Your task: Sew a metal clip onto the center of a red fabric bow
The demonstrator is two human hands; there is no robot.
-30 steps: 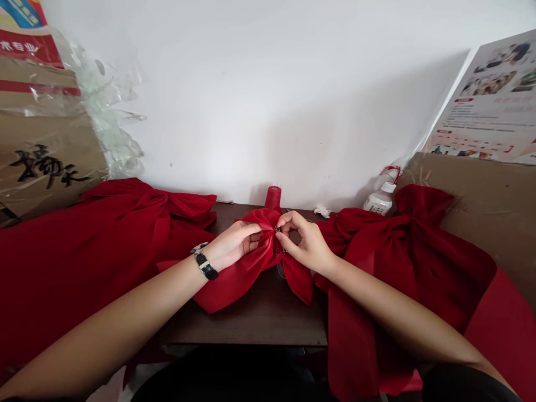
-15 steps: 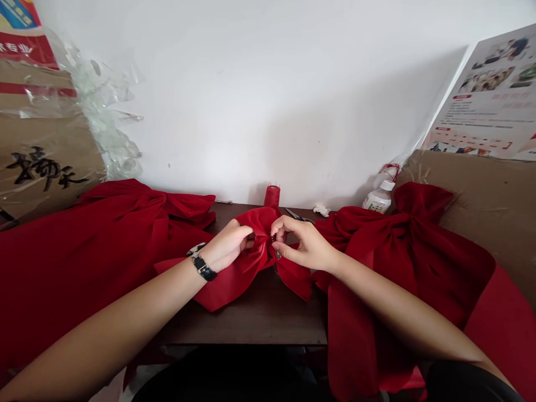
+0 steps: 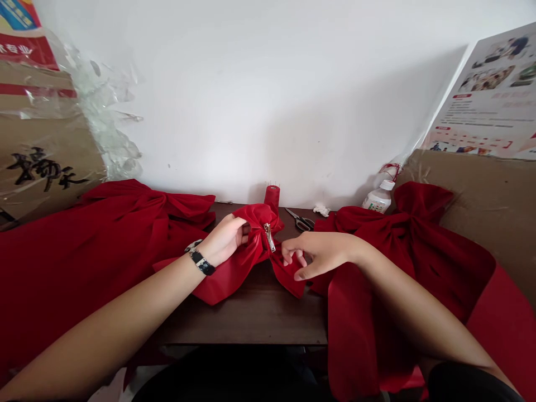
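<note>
A small red fabric bow [image 3: 234,268] lies on the dark wooden table [image 3: 259,318]. A silver metal clip [image 3: 269,237] sits on its gathered centre. My left hand [image 3: 224,239], with a black watch on the wrist, pinches the bow's centre from the left. My right hand [image 3: 320,254] hovers just right of the clip, over the bow's right tail, fingers loosely curled with nothing seen in them.
Large red bows lie to the left [image 3: 104,234] and right [image 3: 402,245]. At the wall stand a red thread spool [image 3: 272,196], scissors [image 3: 299,220], a white scrap [image 3: 322,210] and a plastic bottle [image 3: 379,199]. Cardboard [image 3: 42,151] and a poster [image 3: 489,100] flank the sides.
My right hand let go of the bow's centre and drew back to the right and down. The silver clip now shows on the knot. The left hand keeps its pinch.
</note>
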